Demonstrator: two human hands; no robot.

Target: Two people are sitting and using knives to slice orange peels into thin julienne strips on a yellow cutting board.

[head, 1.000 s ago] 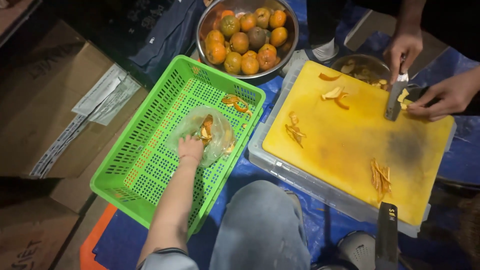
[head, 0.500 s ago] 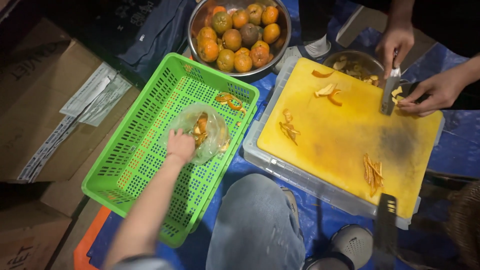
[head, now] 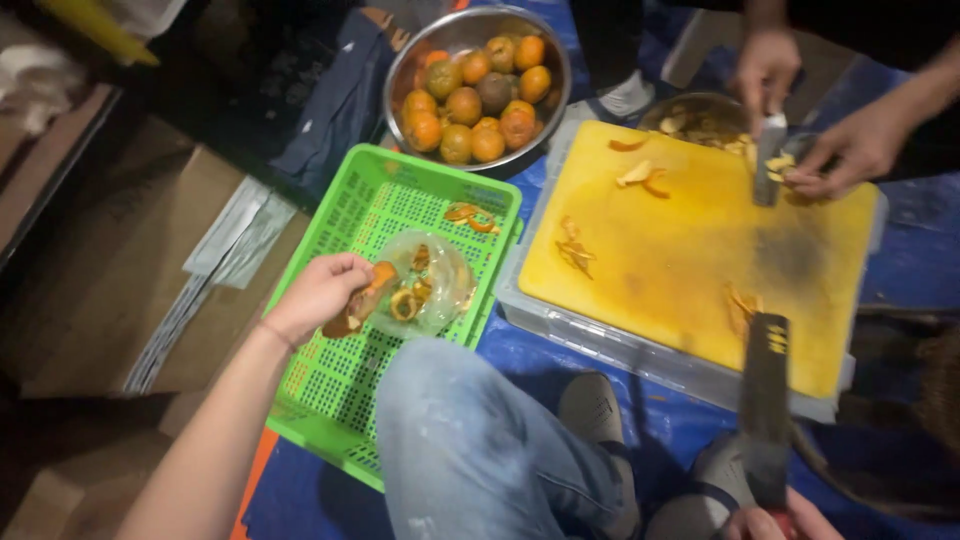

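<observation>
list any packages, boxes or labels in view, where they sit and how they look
Cardboard boxes: left of the green basket, brown, flat-topped.
Paper sheet: pale, rectangular, lying on a box's right edge.
Clear plastic bag: in the basket beside the left hand, holding orange peels.
No screens or signs.

clear plastic bag: crumpled, mouth open leftward, lying in the green slotted basket | orange peel strip: curled, brownish at one end, pinched in the left hand at the bag's mouth | peel scraps: orange curls inside the bag, seen through the film
</observation>
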